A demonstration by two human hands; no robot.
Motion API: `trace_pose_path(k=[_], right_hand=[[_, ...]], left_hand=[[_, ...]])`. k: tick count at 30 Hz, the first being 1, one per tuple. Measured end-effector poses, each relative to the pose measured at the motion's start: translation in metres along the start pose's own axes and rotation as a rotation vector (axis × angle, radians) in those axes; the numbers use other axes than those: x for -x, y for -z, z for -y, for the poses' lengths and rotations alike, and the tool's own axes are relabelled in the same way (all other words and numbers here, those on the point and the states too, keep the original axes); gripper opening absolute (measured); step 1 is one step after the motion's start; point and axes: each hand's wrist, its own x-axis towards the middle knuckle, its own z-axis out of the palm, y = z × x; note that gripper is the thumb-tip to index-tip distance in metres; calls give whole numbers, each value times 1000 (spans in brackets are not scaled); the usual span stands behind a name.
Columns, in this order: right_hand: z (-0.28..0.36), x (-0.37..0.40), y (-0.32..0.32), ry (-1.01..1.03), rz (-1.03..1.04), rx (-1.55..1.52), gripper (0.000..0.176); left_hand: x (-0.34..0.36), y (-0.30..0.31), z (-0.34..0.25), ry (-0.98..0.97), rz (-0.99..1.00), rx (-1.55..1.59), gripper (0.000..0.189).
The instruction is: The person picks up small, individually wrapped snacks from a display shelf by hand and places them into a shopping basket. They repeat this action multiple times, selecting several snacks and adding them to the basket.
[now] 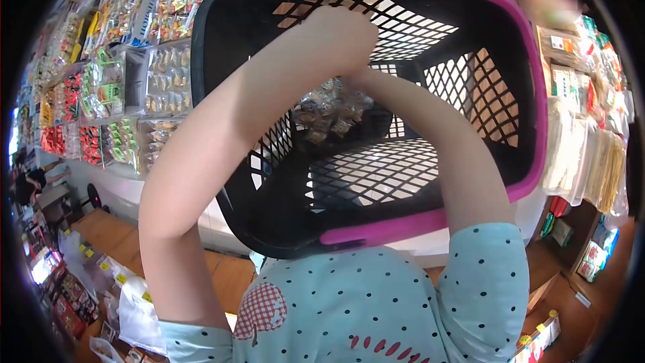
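Note:
A black lattice basket (222, 33) with a bright pink rim stands mouth towards me, and both my arms reach into it. My left hand (346, 33) is bent down at the wrist inside the opening, its fingers hidden. Crossing behind it, my right hand (357, 79) shows little more than the wrist. Just below the two hands is a cluster of small clear-wrapped brown snacks (332, 114), overlapped at its top by my hands. I cannot tell whether either hand grips these snacks.
Shelves of bagged snacks (168, 81) fill the left side. More packets (571, 154) are stacked on the right beside a brown wooden shelf (568, 235). A white plastic bag (141, 312) lies at lower left. Another person (547, 0) is partly visible at upper right.

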Motion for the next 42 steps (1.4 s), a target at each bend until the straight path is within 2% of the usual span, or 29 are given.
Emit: trace_pose_path(k=[2, 5, 9, 13, 14, 15, 16, 18, 19, 20, 21, 22, 23, 24, 25, 26, 28, 32, 34, 37, 38, 40, 41, 42], right_hand=[[-10, 19, -38, 21, -47, -76, 25], [17, 5, -86, 35, -109, -195, 25], [30, -12, -142, 44, -190, -343, 26], [20, -19, -193, 23, -248, -446, 26], [17, -21, -201, 142, -161, -252, 27], [16, -21, -195, 261, -77, -54, 27], [14, -20, -189, 259, -76, -52, 27], [17, 1, -136, 128, 252, -96, 26], [15, 10, -125, 155, 232, -102, 24], [12, 10, -114, 156, 234, -101, 24], [8, 10, -105, 75, 340, -33, 35], [4, 12, -96, -10, 449, 35, 48], [-2, 6, -86, -19, 454, 34, 48], [-5, -7, -78, -131, 618, 78, 51], [-5, -13, -72, -242, 780, 119, 55], [-9, -9, -73, -243, 777, 114, 55], [-14, 5, -77, -74, 430, -78, 58], [-9, -3, -76, -80, 499, -63, 64], [-12, -9, -86, -161, 510, -99, 74], [-19, -9, -87, -72, 570, -134, 75], [-18, -9, -90, -69, 571, -125, 75], [-14, -4, -98, 62, 563, -100, 71], [-11, -1, -92, 65, 564, -90, 71], [-8, 2, -87, -45, 554, -198, 61]], left_hand=[[-16, 3, -9, 31, 209, -64, 25], [-39, -8, -21, 88, 208, 33, 25], [-106, -76, -12, 34, 304, -112, 31], [-120, -142, 9, 228, 399, 125, 32], [-120, -160, 19, 276, 422, 187, 33], [-123, -175, 25, 326, 440, 246, 33], [-133, -188, 28, 377, 458, 306, 34], [-129, -227, 42, 444, 502, 309, 35], [-125, -241, 46, 445, 504, 314, 35], [-120, -252, 48, 573, 491, 313, 35], [-116, -263, 50, 698, 476, 309, 36], [-110, -275, 54, 690, 478, 309, 36], [-105, -289, 58, 570, 447, 273, 36], [-101, -295, 56, 451, 417, 236, 37], [-99, -301, 51, 445, 423, 234, 37], [-95, -302, 49, 472, 416, 245, 37], [-91, -303, 48, 504, 411, 258, 38], [-90, -310, 48, 486, 425, 228, 42], [-91, -316, 49, 478, 409, 221, 45], [-89, -299, 44, 437, 398, 379, 44], [-91, -303, 43, 450, 381, 420, 47], [-93, -312, 40, 464, 362, 470, 51], [-93, -313, 39, 516, 329, 506, 55], [-95, -318, 38, 568, 297, 540, 60]])
